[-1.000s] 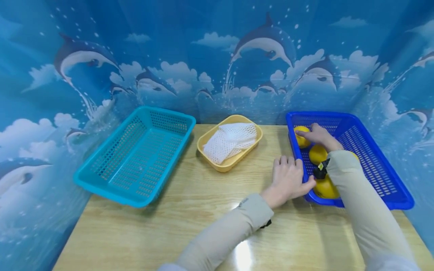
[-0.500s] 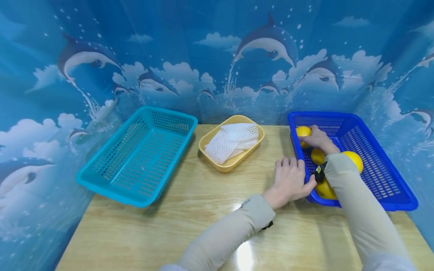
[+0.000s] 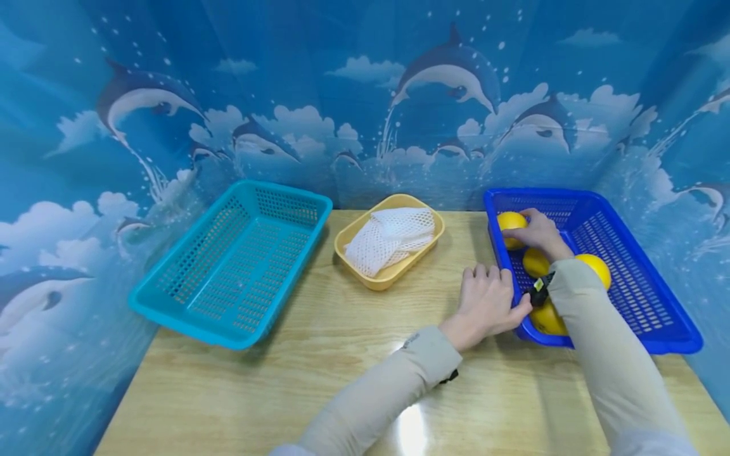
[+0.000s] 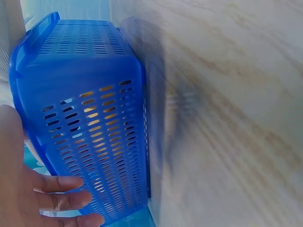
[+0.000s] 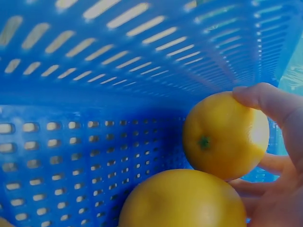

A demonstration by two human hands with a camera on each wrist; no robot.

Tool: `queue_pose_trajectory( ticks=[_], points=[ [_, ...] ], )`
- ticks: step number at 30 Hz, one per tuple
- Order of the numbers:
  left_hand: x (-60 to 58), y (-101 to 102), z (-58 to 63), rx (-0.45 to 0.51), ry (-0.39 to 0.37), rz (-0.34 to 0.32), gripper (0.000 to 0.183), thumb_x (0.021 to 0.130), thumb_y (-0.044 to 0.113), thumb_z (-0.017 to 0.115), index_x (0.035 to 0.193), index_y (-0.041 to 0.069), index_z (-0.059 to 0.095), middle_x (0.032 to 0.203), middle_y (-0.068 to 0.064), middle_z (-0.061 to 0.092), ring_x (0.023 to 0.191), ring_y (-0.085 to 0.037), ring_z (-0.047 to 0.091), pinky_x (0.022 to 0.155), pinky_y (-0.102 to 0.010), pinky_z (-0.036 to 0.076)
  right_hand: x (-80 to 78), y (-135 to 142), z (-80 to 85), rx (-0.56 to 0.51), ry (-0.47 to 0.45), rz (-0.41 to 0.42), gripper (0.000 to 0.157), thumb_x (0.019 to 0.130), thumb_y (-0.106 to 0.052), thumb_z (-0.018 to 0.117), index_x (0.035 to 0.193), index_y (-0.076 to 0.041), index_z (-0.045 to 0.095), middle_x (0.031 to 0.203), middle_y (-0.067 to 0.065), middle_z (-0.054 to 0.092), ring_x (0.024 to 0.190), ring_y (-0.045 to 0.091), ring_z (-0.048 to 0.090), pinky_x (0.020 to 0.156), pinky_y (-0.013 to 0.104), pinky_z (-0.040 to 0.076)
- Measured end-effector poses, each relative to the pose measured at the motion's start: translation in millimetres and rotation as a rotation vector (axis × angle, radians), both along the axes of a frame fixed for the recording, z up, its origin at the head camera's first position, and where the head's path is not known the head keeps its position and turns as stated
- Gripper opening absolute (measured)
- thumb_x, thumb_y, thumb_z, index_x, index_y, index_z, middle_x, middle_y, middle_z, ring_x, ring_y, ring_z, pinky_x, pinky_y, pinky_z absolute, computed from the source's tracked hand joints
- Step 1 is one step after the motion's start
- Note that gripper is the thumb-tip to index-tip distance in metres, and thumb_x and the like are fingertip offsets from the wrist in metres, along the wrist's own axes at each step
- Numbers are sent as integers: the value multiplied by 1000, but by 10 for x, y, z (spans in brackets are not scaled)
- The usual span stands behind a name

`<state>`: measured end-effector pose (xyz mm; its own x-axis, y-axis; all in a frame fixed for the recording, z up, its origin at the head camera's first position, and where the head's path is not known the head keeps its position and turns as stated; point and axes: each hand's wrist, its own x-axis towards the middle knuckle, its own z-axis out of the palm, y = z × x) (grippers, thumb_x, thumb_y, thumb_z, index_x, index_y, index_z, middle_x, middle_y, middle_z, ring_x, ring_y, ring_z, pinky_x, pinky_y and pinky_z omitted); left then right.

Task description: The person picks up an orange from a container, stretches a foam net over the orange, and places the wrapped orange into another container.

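Note:
My right hand (image 3: 538, 233) reaches into the blue plastic basket (image 3: 630, 253) and grips an orange (image 3: 511, 227) at its far left corner. In the right wrist view, the thumb (image 5: 262, 100) lies over that orange (image 5: 222, 135) and the other fingers are behind it, partly hidden. A second orange (image 5: 182, 203) sits right beside it. My left hand (image 3: 485, 301) holds the basket's left rim, thumb over the edge. In the left wrist view, its fingers (image 4: 61, 201) extend along the outer side of the basket wall (image 4: 94, 127).
More oranges (image 3: 594, 271) lie in the blue basket, some partly hidden by my right forearm. At the middle back stands a yellow tray (image 3: 376, 282) with white mesh netting (image 3: 393, 235). A turquoise basket (image 3: 228, 335) is at the left on the wooden table (image 3: 274, 386).
My right hand has shifted its hold on the far-left orange, and more of that fruit shows. Its forearm has moved, uncovering another orange on the right. The left hand stays at the rim.

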<state>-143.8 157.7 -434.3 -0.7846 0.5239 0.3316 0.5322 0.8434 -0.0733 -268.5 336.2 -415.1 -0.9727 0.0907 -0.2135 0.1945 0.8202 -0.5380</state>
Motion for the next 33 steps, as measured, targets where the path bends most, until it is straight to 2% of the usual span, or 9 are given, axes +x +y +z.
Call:
queue_pose_trajectory(
  ticks=[5,9,14,17,21,24,29,33],
  points=[
    [-23,-31,76,-19,-24,-19,46,98,56,33,101,21,62,90,3,63,79,-18,57,69,-32,41,49,-1,90,-24,-5,-5,89,92,-45,63,148,11,23,135,38,38,113,49,44,93,62,42],
    [-25,-79,154,12,-6,-29,39,98,53,37,102,22,60,93,3,64,81,-18,57,68,-31,41,99,-5,182,-50,-15,-21,96,91,-51,62,150,10,18,138,38,36,116,50,43,94,63,41],
    [15,-148,293,54,14,-53,34,98,51,40,98,21,57,93,3,63,80,-17,56,65,-31,40,182,-7,299,-82,-17,-45,105,89,-59,63,153,8,12,143,40,30,120,52,38,97,66,38],
    [46,-207,404,61,-13,-62,34,98,51,39,101,21,56,95,4,62,81,-17,56,65,-30,41,231,-2,367,-112,1,-57,108,87,-61,63,154,6,11,144,40,29,121,52,37,97,67,37],
    [75,-310,543,101,-80,-86,35,99,50,38,108,21,56,97,4,61,83,-16,56,69,-31,44,299,5,462,-150,19,-65,112,86,-65,62,155,5,8,148,39,24,124,53,35,98,69,34],
    [92,-407,620,173,-151,-120,33,100,49,39,107,21,55,92,5,57,80,-14,54,67,-28,43,361,-6,547,-163,29,-67,112,86,-67,60,155,4,7,151,38,21,125,54,33,98,70,33],
    [116,-602,685,375,-307,-243,24,99,43,49,104,20,52,86,9,50,72,-7,47,60,-19,37,454,-67,719,-160,66,-75,112,86,-68,59,156,2,8,148,38,26,125,53,35,97,69,35],
    [159,-762,674,510,-427,-335,32,98,40,54,119,16,55,93,10,52,74,-2,47,61,-13,37,543,-167,880,-190,64,-75,111,86,-68,58,157,-1,5,150,37,25,126,53,34,99,70,33]
  ],
)
